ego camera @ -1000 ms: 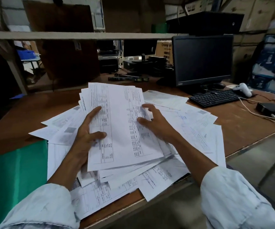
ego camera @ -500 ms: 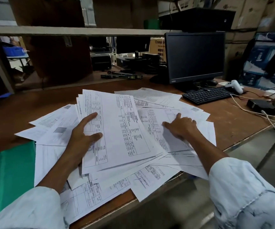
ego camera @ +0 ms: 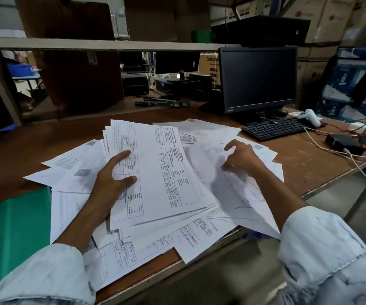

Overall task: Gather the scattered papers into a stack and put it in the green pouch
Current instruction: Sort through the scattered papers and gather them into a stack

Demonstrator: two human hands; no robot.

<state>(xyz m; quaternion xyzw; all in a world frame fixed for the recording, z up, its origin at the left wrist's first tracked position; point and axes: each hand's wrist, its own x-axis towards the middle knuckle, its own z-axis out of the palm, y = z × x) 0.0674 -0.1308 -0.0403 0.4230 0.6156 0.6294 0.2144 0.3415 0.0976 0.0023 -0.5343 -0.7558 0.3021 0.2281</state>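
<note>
Printed white papers lie scattered over the wooden desk point(ego camera: 305, 172). My left hand point(ego camera: 111, 181) grips a partial stack of sheets point(ego camera: 162, 172) by its left edge, thumb on top, the stack tilted up off the pile. To the right, my right hand point(ego camera: 241, 156) has its fingers curled on a blurred loose sheet point(ego camera: 228, 186) and lifts it. More loose papers point(ego camera: 208, 130) lie behind and under both hands. The green pouch point(ego camera: 12, 234) lies flat at the desk's left front, partly under the papers.
A black monitor point(ego camera: 258, 78), keyboard point(ego camera: 274, 128) and white handheld scanner point(ego camera: 309, 117) stand at the back right. A black box point(ego camera: 342, 143) with white cables sits near the right edge. A shelf point(ego camera: 89, 44) runs overhead. Some papers overhang the front edge.
My right hand left the stack, moved right onto the loose sheets, and now pulls one up. My left hand keeps holding the stack.
</note>
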